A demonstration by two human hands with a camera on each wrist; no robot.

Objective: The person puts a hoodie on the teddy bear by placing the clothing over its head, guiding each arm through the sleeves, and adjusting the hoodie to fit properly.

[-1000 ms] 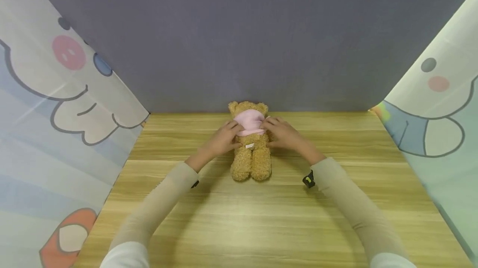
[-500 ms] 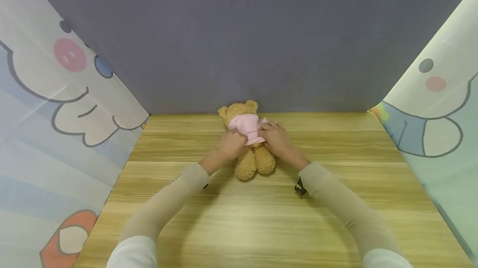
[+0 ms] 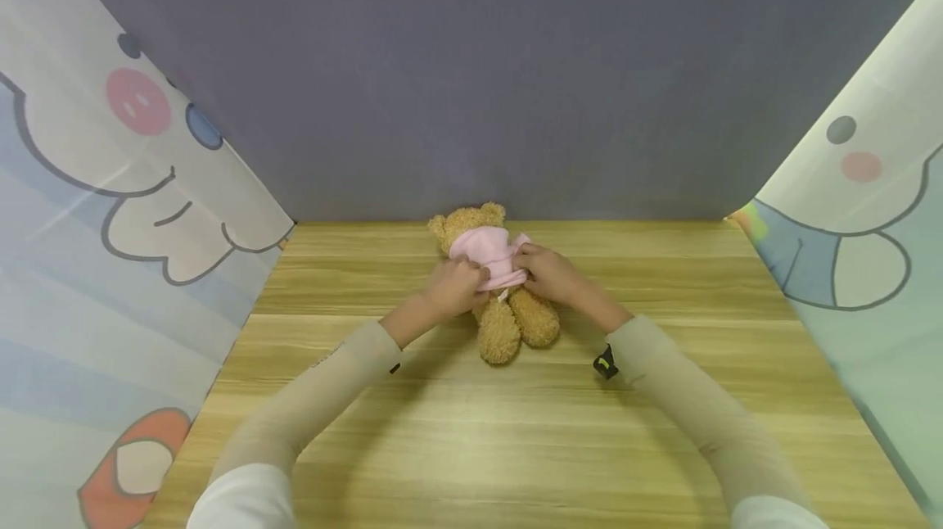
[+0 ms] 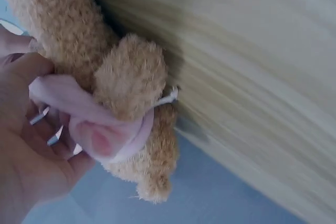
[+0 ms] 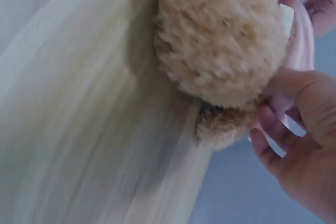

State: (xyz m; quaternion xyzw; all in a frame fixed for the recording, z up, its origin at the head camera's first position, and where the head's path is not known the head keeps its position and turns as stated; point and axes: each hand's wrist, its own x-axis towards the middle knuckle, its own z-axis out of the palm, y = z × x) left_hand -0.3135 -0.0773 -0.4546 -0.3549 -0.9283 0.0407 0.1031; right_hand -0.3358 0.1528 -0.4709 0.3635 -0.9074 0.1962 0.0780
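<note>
The teddy bear point(image 3: 499, 332) lies on the wooden table point(image 3: 471, 431), head away from the person and feet toward them, body slightly aslant; just beyond the bear's head stands the grey panel point(image 3: 486, 79). Its face does not show, and a white tag point(image 3: 503, 295) sits low on the bear between the legs and the hem, so it is probably back up. The pink top point(image 3: 488, 249) wraps the bear's torso. On the bear's left flank as the person sees it, the left hand point(image 3: 454, 285) pinches the lower edge of the top between thumb and forefinger, the other fingers bent beneath the cloth. On the bear's opposite flank, the right hand point(image 3: 551, 271) pinches the hem in the same way, thumb meeting a fingertip, remaining fingers curled with small gaps. Neither hand is spread. Gripping on both sides of the bear likely shares the pull evenly and draws the hem taut, while the bear's weight on the table presumably steadies it, leaving thumb and fingers for the thin fabric.
</note>
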